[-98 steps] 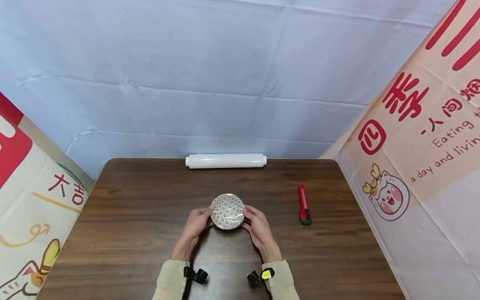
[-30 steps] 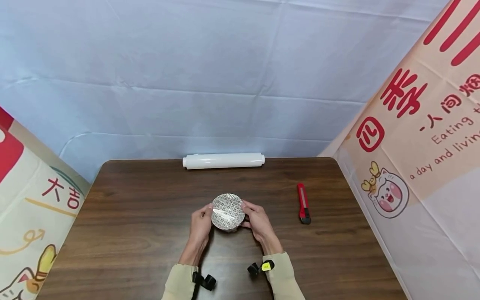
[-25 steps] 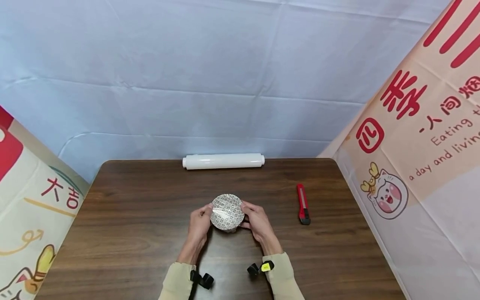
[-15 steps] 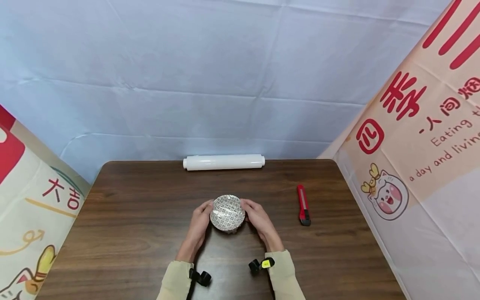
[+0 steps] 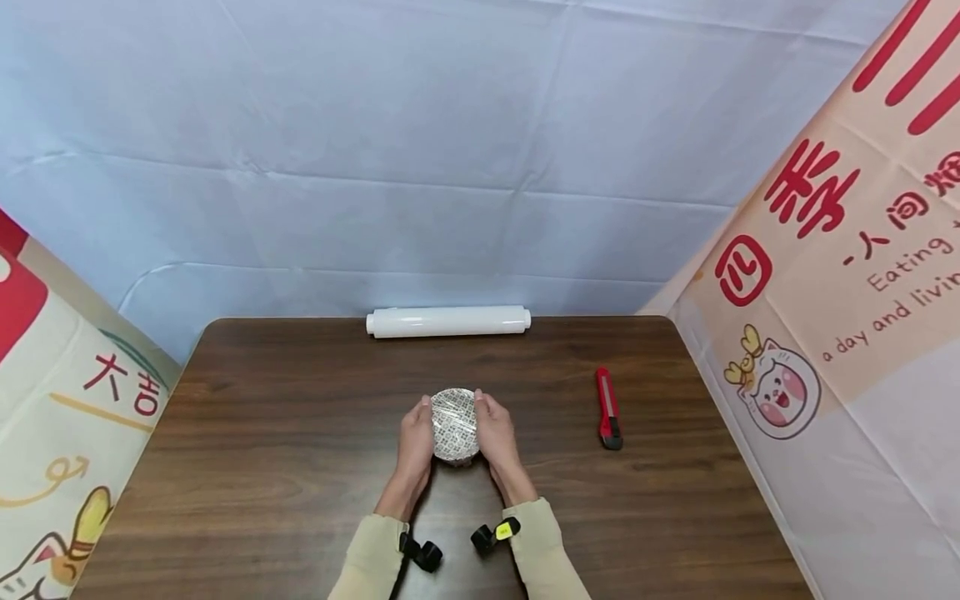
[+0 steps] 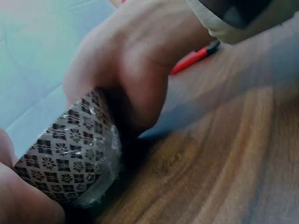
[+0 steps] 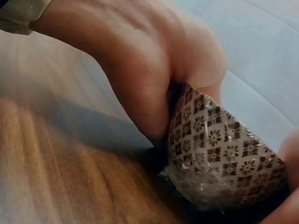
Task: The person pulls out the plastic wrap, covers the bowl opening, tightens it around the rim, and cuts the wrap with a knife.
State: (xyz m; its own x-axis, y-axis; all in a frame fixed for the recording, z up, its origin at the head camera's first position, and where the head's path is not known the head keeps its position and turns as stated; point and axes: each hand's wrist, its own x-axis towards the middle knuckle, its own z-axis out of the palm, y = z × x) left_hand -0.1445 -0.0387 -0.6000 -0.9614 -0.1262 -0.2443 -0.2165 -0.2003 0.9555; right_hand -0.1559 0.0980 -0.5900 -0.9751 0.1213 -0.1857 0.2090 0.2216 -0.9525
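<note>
A small bowl (image 5: 454, 427) with a dark floral lattice pattern stands near the middle of the table, covered in clear cling film. In the left wrist view, the bowl's side (image 6: 70, 154) shows film bunched around its lower part. My left hand (image 5: 415, 440) grips the bowl's left side, its thumb along the rim. On the opposite side, my right hand (image 5: 496, 435) holds it the same way. Most of the fingers are hidden beneath the palms and the bowl. The right wrist view shows crumpled cling film (image 7: 194, 182) low on the bowl, close to the tabletop.
A white roll of film (image 5: 448, 322) lies along the back edge of the brown wooden table (image 5: 285, 467). To the right is a red utility knife (image 5: 608, 410). A pale cloth backdrop (image 5: 420, 167) hangs behind, with printed cloths at both sides.
Both hands have come closer together around the bowl. Earlier the fingertips were at its edges; now the palms lie against its sides with thumbs on the rim. The bowl stays in nearly the same place.
</note>
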